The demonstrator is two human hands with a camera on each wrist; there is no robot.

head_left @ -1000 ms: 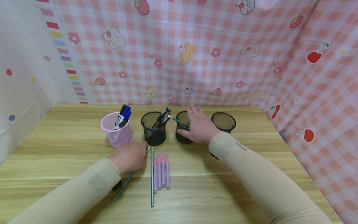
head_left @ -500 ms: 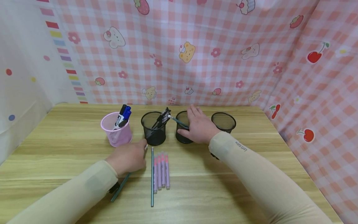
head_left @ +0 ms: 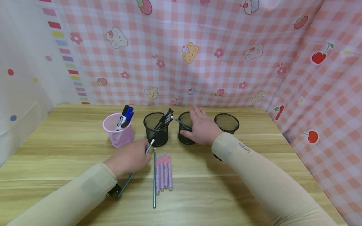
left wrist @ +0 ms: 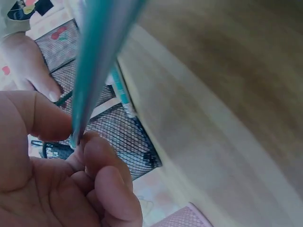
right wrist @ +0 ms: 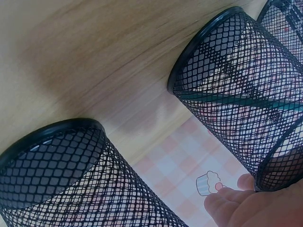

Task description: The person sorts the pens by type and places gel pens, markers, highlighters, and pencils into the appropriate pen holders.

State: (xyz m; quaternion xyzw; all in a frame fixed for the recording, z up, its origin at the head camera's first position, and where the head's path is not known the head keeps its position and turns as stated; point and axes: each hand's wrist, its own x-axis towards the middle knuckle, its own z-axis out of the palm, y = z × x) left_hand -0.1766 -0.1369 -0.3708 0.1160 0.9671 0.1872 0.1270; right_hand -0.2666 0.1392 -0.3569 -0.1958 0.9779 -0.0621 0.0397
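Note:
My left hand (head_left: 130, 158) pinches a teal pencil (head_left: 150, 146) between thumb and fingers, its white eraser end toward the pen cups. In the left wrist view this pencil (left wrist: 102, 56) slants up close to the camera. My right hand (head_left: 202, 127) grips the rim of a black mesh pen cup (head_left: 185, 138), thumb in front and fingers at the far side. Inside that cup leans another teal pencil (head_left: 181, 122); it shows through the mesh in the right wrist view. A further teal pencil (head_left: 154, 179) lies on the table, beside several purple highlighters (head_left: 165, 175).
Left of the held cup stands a black mesh cup (head_left: 159, 138) with several black pens (head_left: 162, 121). A pink cup (head_left: 121, 138) with black and blue markers (head_left: 127, 116) is farther left. Another black mesh cup (head_left: 226, 122) stands at right, partly behind my right hand. A checked cloth (head_left: 169, 75) hangs behind.
My left hand has picked the pencil's eraser end up off the table and turned it toward the cups. My right hand stays on its cup. The head view has shifted very slightly.

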